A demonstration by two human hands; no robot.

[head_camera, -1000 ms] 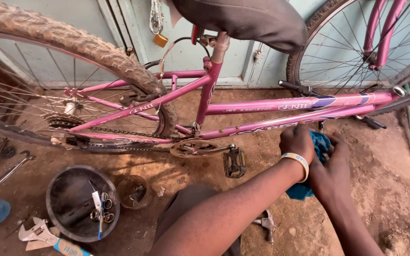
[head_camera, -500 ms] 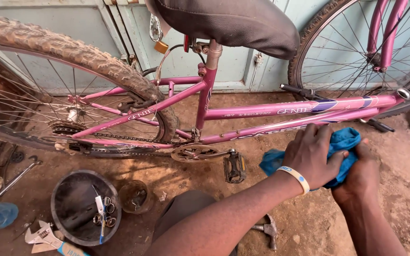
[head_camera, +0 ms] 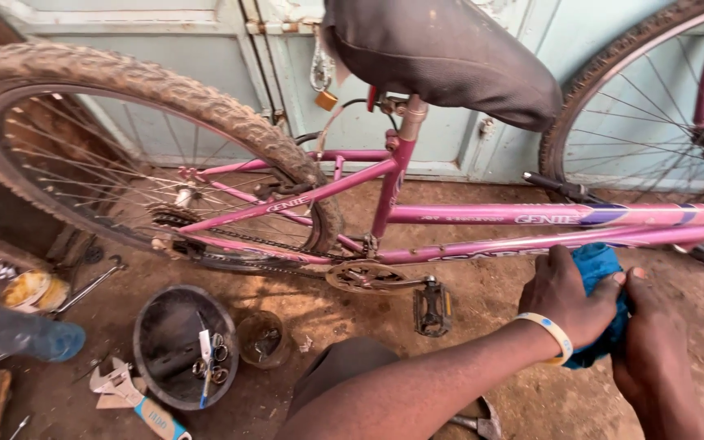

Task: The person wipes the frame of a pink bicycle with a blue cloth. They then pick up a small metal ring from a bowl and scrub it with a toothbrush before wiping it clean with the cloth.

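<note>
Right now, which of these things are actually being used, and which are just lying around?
In use: blue cloth, held by left hand and right hand; pink bicycle frame.
Lying about: dark bowl of small parts, adjustable wrench, pedal, spanner.

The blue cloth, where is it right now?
The blue cloth sits at the lower right of the head view, bunched between the left hand and right hand, just under the pink bicycle frame.
</note>
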